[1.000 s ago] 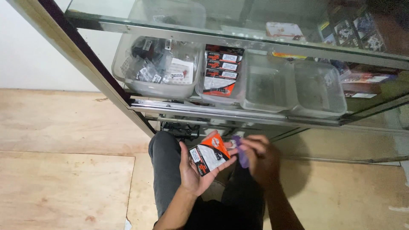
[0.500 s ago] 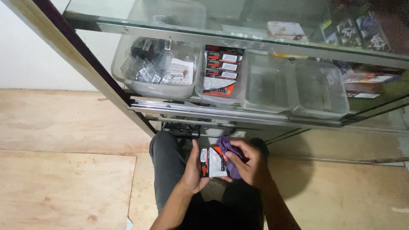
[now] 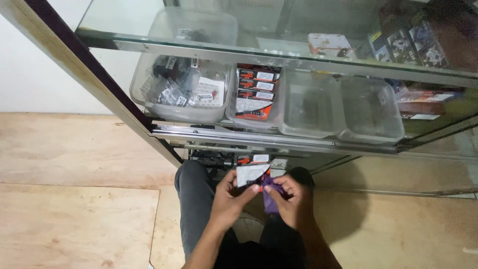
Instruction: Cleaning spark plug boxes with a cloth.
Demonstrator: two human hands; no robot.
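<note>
- Tall glass-fronted display cabinet with metal frame [image 3: 279,142] across the top half, running from ten to three o'clock; sliding track at the bottom edge, presumably so the panes can be pushed aside for reaching in.
- Pale wooden plank floor [image 3: 74,199] filling eight to nine o'clock and again at four o'clock.
- Dark grey trouser legs [image 3: 196,199] at six o'clock, bent in a crouch close to the cabinet, keeping the lower shelf within reach.
- Four clear plastic tubs side by side on the glass shelf: leftmost tub of small bagged parts [image 3: 181,92] at eleven o'clock; next, tub of stacked orange-and-black packets [image 3: 255,92] at twelve; two see-through, seemingly empty tubs [image 3: 341,107] at one o'clock. Sorted by kind, apparently.
- Left hand [image 3: 230,197] at six o'clock, fingers clamped on the flat white-faced orange-edged packet [image 3: 251,174], held upright just below the cabinet track.
- Right hand [image 3: 291,199] just beside, fingers pinched together on a small crumpled purple piece [image 3: 270,194], touching the packet's lower edge.
- Hard to make out: nature of the purple piece; items behind the upper glass at two o'clock, blurred by reflection; the packet's far face, turned away.
</note>
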